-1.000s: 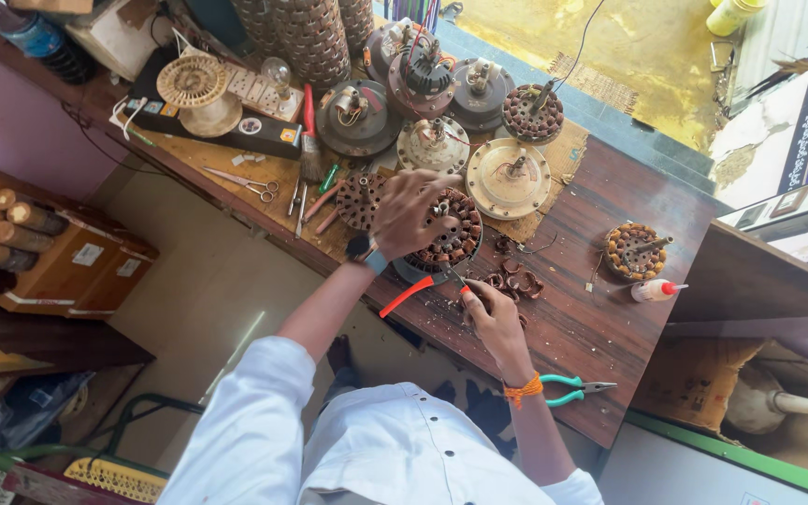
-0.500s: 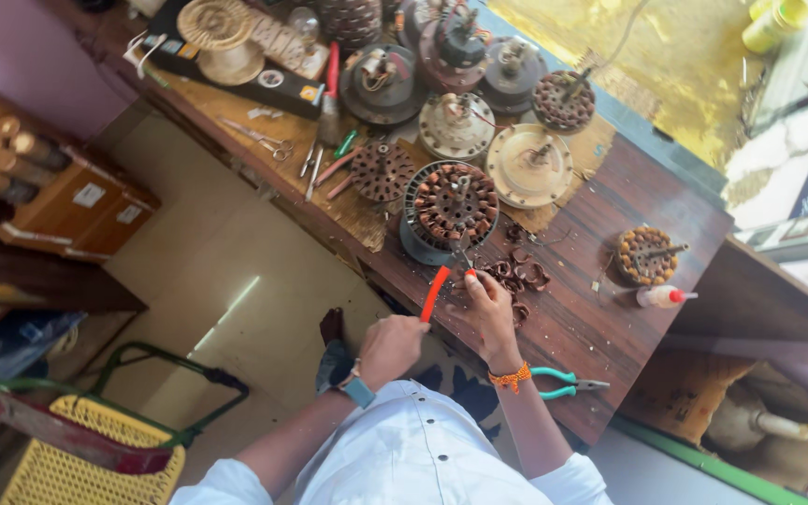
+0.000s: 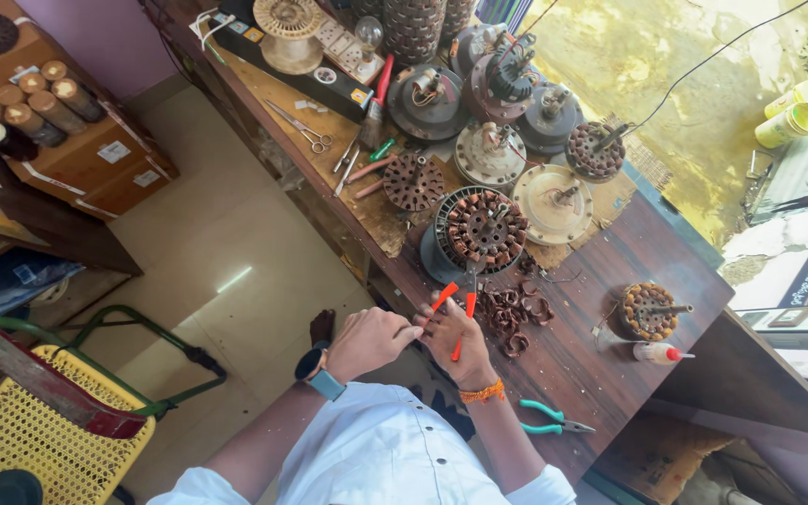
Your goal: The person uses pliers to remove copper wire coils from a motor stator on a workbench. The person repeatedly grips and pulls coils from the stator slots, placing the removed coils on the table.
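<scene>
Wooden counter [image 3: 610, 281] carries a wound motor stator [image 3: 484, 227]; right hand [image 3: 455, 337] clamps red-handled pliers [image 3: 460, 304] biting its edge, left hand [image 3: 371, 339] loosely curled alongside—a slip could nick copper windings.

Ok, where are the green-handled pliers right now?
In the head view, the green-handled pliers lie on the wooden bench near its front edge, just beyond the right hand and its orange wristband.

The right hand [image 3: 455, 335] is covering part of the orange-handled pliers [image 3: 460, 313], whose tips are lying too small to make out against the wound stator [image 3: 484, 227].
</scene>
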Available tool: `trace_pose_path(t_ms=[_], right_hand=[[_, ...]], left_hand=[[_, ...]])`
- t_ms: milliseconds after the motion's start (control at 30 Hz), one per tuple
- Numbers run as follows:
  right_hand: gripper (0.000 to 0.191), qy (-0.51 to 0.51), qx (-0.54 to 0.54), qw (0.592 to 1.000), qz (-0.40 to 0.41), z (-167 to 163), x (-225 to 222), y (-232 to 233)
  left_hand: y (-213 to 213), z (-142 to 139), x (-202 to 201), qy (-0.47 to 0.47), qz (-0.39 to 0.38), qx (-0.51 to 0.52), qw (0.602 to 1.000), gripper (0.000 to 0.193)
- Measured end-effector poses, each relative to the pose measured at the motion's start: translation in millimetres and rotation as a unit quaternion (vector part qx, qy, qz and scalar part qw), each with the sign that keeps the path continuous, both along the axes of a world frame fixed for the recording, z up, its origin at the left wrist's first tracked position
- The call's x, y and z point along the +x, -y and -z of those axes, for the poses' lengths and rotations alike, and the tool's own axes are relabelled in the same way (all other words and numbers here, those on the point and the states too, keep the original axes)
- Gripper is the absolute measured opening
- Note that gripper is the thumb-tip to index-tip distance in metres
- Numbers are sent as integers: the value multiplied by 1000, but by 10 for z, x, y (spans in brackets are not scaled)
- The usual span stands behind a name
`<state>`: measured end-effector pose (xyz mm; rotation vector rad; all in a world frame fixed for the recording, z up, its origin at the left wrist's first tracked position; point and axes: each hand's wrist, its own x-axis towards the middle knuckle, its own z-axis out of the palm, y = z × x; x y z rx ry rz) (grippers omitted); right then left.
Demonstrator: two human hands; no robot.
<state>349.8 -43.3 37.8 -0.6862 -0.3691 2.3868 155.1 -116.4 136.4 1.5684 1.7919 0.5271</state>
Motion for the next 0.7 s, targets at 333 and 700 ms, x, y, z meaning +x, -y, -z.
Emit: trace_pose_path(t_ms=[333,700], right_hand=[[13,390,157,903,87,261,-192,-108],[40,619,442,647,48,-365,398,-175]], left_hand=[[-64,-276,-299,43,33,66,996,30],[-298,-117,-208,40,125,96,987,27]])
